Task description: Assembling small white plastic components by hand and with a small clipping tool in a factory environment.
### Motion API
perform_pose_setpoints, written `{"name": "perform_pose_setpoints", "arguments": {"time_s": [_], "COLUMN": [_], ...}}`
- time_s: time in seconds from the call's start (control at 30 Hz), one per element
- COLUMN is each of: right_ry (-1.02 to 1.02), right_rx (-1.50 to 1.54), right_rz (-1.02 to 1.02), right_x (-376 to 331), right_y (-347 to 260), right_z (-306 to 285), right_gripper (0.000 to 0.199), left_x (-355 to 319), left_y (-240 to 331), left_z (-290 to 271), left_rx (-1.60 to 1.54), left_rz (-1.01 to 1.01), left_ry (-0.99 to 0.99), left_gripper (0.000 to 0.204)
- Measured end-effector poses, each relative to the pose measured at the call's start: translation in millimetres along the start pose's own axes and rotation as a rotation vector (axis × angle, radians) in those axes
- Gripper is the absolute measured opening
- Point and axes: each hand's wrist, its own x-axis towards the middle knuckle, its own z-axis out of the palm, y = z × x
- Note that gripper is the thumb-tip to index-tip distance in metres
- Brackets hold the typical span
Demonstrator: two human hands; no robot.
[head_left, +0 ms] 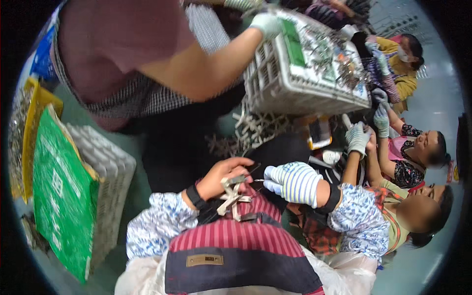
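My left hand (222,176) is bare, with a black wrist band, and its fingers curl over a bunch of pale beige clip-like parts (231,197) that rest on my red striped apron (231,241). My right hand (290,182) wears a white glove with blue stripes. Its fingertips are closed on a small grey piece (258,180), right next to my left hand. Both sleeves are blue and white floral.
A person in a mauve shirt (118,39) tilts a white crate (290,83) of metal parts above a heap of pale parts (253,129). At left a green sheet (61,191) lies on a white crate (115,172) beside a yellow tray (32,132). Gloved co-workers (413,152) sit at right.
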Motion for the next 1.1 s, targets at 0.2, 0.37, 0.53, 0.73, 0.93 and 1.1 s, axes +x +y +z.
{"name": "perform_pose_setpoints", "arguments": {"time_s": [0.2, 0.37, 0.53, 0.73, 0.93, 1.1], "right_ry": [0.374, 0.531, 0.753, 0.797, 1.023, 1.242], "right_rx": [0.962, 1.694, 1.258, 1.288, 0.894, 0.681], "right_rz": [0.051, -0.191, -0.172, -0.229, -0.217, -0.139], "right_x": [-17, 11, 25, 26, 48, 37], "right_y": [45, 21, 12, 21, 30, 72], "right_z": [18, 67, 62, 69, 80, 70], "right_gripper": [0.026, 0.042, 0.039, 0.036, 0.028, 0.022], "left_x": [15, 47, 74, 93, 101, 103], "left_y": [44, 72, 70, 54, 61, 56], "left_z": [12, 38, 48, 56, 55, 36], "left_rx": [-0.2, -0.398, -0.289, -0.336, -0.087, -0.027], "left_rz": [0.147, 0.377, 0.424, 0.399, 0.365, 0.292], "left_ry": [0.16, 0.219, 0.307, 0.273, 0.299, 0.3], "left_gripper": [0.027, 0.022, 0.025, 0.022, 0.027, 0.028]}}
